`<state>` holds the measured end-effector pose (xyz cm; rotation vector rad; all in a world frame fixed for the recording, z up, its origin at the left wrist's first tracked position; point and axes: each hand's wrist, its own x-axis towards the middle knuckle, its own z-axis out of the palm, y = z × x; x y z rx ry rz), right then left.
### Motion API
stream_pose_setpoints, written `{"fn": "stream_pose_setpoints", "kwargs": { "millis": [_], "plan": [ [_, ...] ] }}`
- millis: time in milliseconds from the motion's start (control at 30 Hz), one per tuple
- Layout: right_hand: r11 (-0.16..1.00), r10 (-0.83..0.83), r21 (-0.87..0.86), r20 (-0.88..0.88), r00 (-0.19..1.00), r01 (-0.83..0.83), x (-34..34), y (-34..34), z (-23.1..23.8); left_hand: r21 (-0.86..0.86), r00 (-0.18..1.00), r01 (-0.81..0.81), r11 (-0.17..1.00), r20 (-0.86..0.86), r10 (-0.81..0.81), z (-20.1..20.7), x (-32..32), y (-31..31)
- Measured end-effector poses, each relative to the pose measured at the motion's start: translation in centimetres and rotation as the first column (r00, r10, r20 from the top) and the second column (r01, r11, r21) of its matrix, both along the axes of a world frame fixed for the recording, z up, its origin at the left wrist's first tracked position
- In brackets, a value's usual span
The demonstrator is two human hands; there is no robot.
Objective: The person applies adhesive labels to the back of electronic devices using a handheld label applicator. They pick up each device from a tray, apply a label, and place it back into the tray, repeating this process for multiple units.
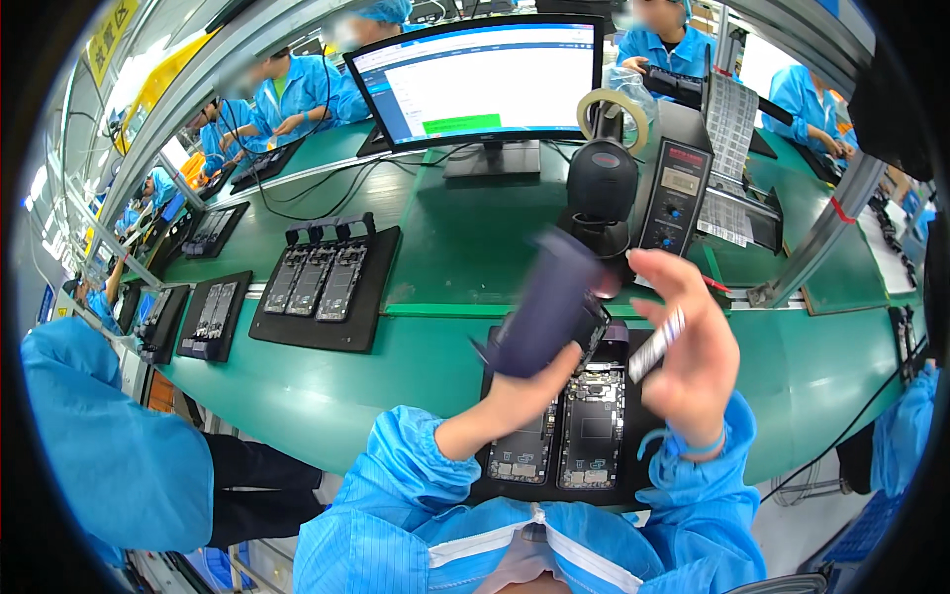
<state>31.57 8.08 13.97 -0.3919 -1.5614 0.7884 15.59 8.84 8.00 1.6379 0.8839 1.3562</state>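
Our far monitor [475,89] faces us, presumably for reading. The near black tray [529,493] holds opened smartphones [592,436] flat, likely for reach. Above, our left hand [520,401] grasps a blurred purple casing [547,307]; our half-curled right hand [695,371] bears a white label [655,346], whether pinched we cannot tell.

The wearer's hands [697,358] (two), one monitor [485,87], one tape roll [642,121]

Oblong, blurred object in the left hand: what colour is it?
Dark bluish-purple; the object shows best in the head view.
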Motion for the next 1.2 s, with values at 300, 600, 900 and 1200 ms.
{"fn": "stream_pose_setpoints", "kwargs": {
  "millis": [300, 600, 900, 1200],
  "plan": [
    [0.991, 0.102, 0.082, 0.032, 0.994, -0.104, -0.4, -1.9, 0.5, 0.281, 0.957, 0.084, 0.956, -0.289, 0.001, -1.9, -0.8, 0.5],
    [0.993, 0.096, -0.054, -0.123, 0.988, -0.103, -0.7, -1.7, 0.2, 0.194, 0.964, 0.054, 0.98, -0.268, 0.0, -1.8, -1.1, 0.8],
    [0.999, -0.035, 0.031, 0.111, 0.993, 0.032, -0.3, -1.5, 0.2, 0.112, 0.957, 0.097, 0.989, -0.285, -0.061, -2.0, -0.8, 1.2],
    [0.574, -0.697, 0.735, 0.206, 0.687, 0.361, -1.4, -2.7, -0.1, -0.104, 0.914, 0.405, 0.908, 0.04, -0.403, 0.3, -0.8, -0.8]
  ]
}}
